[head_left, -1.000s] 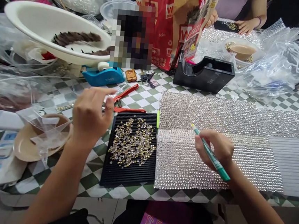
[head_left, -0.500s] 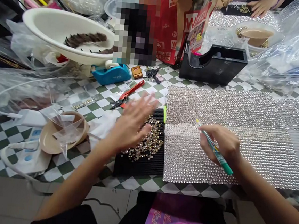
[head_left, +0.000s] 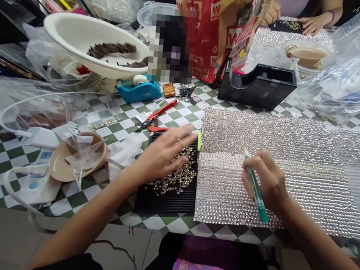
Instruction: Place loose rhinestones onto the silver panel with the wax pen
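The left hand reaches in from about eight o'clock, palm down over a black ribbed tray, fingers released and spread above small stones; whether they touch the stones cannot be told. The right hand comes in from about four o'clock, wrist low over a glittering studded sheet, its fingers curled and grasping one green pen whose yellowish tip points to eleven o'clock and green end to five. The single tray lies at nine o'clock of the sheet, just beside it on the checkered bench; its stones are too many to count. From the left hand, one pair of red-handled pliers lies between eleven and twelve o'clock. There are two tape dispensers: a blue one at eleven o'clock from that hand, and a black one beyond the sheet, between eleven and twelve. Two co-worker's hands work at twelve o'clock from the right hand.
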Motion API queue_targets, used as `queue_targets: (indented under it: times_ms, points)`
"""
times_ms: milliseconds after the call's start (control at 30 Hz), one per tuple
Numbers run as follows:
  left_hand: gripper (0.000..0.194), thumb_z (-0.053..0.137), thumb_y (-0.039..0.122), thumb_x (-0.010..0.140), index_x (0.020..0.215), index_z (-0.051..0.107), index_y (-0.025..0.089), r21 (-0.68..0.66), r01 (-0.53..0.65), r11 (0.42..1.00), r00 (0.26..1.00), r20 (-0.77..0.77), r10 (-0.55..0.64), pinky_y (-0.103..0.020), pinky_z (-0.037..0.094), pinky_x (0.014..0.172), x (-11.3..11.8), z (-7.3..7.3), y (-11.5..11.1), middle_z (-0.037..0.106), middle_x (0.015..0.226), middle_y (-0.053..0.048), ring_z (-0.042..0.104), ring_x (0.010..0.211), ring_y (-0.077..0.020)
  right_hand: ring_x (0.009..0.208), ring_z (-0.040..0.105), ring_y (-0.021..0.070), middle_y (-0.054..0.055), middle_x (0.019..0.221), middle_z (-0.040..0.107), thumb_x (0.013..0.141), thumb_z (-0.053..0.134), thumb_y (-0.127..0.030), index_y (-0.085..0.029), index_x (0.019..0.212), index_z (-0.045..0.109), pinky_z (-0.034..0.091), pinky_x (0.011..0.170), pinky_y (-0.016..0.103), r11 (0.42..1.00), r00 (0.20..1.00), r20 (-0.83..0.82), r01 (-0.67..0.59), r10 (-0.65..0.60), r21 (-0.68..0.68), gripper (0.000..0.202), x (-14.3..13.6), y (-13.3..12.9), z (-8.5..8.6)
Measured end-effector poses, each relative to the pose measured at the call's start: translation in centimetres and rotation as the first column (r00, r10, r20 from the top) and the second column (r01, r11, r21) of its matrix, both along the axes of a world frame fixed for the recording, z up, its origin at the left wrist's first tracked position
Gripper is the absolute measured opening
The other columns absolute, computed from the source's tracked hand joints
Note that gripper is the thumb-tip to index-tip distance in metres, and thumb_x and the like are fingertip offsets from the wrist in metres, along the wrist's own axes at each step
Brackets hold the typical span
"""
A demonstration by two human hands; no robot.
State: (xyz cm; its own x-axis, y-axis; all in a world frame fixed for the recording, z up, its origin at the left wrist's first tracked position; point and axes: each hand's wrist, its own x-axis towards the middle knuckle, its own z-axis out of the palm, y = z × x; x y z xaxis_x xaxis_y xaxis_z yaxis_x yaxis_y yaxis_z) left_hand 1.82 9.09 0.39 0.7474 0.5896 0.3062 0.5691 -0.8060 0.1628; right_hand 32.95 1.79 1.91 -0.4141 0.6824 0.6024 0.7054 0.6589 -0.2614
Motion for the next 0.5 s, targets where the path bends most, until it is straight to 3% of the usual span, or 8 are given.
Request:
queue_targets:
  times_ms: [33,67,200,233,300,367,433,500]
  points:
    - [0.058,0.044,0.030,0.103,0.157,0.025,0.026,-0.020,0.098,0.995,0.995,-0.033,-0.099,-0.048,0.036,0.121,-0.1,0.0,0.1,0.037,0.160,-0.012,0.037,0.148,-0.0273,0.068,0.041,0.0072,0.001,0.077,0.044,0.081,0.055,0.001,-0.015,0.088,0.047,0.037,0.052,0.019,1.000,1.000,-0.002,0.000,0.000,0.003,0.019,0.0,0.0,0.0]
    - [0.055,0.045,0.030,0.102,0.155,0.030,0.026,-0.018,0.114,0.993,0.993,-0.038,-0.115,-0.048,0.038,0.119,-0.2,0.1,0.2,0.040,0.157,-0.012,0.040,0.146,-0.0277,0.068,0.041,0.0069,0.001,0.078,0.044,0.082,0.055,0.001,-0.015,0.088,0.047,0.037,0.052,0.018,1.000,1.000,-0.005,0.001,-0.001,0.007,0.019,0.0,0.1,0.0]
    - [0.045,0.049,0.016,0.098,0.143,0.048,0.015,0.073,-0.236,0.969,0.960,0.173,0.220,-0.049,0.048,0.108,-0.9,0.7,0.7,0.057,0.138,-0.019,0.056,0.129,-0.0300,0.072,0.046,0.0075,0.003,0.083,0.049,0.083,0.058,-0.001,-0.013,0.093,0.049,0.041,0.052,0.017,1.000,1.000,-0.001,0.012,-0.012,0.008,0.018,-0.1,0.2,0.0]
    - [0.040,0.050,0.015,0.097,0.137,0.054,0.014,0.073,-0.221,0.972,0.958,0.200,0.203,-0.048,0.050,0.104,-0.9,0.8,0.7,0.061,0.131,-0.018,0.059,0.123,-0.0288,0.074,0.048,0.0081,0.004,0.086,0.051,0.083,0.059,-0.002,-0.012,0.097,0.051,0.043,0.053,0.018,1.000,1.000,0.008,0.017,-0.017,-0.003,0.019,-0.1,0.2,0.0]
    - [0.033,0.052,0.015,0.097,0.129,0.059,0.017,-0.019,-0.027,0.999,0.984,0.175,0.030,-0.039,0.055,0.095,-0.8,0.9,0.4,0.066,0.120,-0.012,0.064,0.112,-0.0225,0.078,0.052,0.0098,0.007,0.093,0.054,0.085,0.060,-0.004,-0.010,0.105,0.053,0.047,0.057,0.020,0.999,0.999,0.027,0.026,-0.025,-0.034,0.022,-0.1,0.2,-0.1]
    - [0.030,0.051,0.014,0.097,0.125,0.061,0.021,-0.113,0.141,0.984,0.984,0.122,-0.127,-0.031,0.057,0.087,-0.7,1.0,0.2,0.068,0.115,-0.007,0.066,0.103,-0.0173,0.085,0.055,0.0121,0.009,0.099,0.057,0.086,0.060,-0.005,-0.010,0.111,0.054,0.051,0.062,0.023,0.998,0.999,0.038,0.029,-0.027,-0.064,0.026,0.0,0.2,-0.2]
    - [0.031,0.051,0.013,0.097,0.126,0.061,0.020,-0.106,0.055,0.993,0.990,0.131,-0.041,-0.031,0.056,0.088,-0.9,1.2,0.2,0.068,0.114,-0.008,0.066,0.104,-0.0176,0.091,0.058,0.0143,0.011,0.103,0.058,0.086,0.060,-0.004,-0.010,0.116,0.054,0.054,0.066,0.025,0.996,0.999,0.038,0.029,-0.026,-0.080,0.031,0.1,0.1,-0.3]
    - [0.032,0.050,0.012,0.097,0.127,0.061,0.018,-0.030,-0.126,0.992,0.978,0.163,0.129,-0.036,0.054,0.093,-1.3,1.5,0.3,0.067,0.113,-0.010,0.064,0.107,-0.0206,0.095,0.060,0.0158,0.012,0.106,0.059,0.086,0.060,-0.004,-0.010,0.121,0.054,0.056,0.070,0.027,0.996,0.999,0.034,0.018,-0.015,-0.087,0.036,0.1,0.0,-0.2]
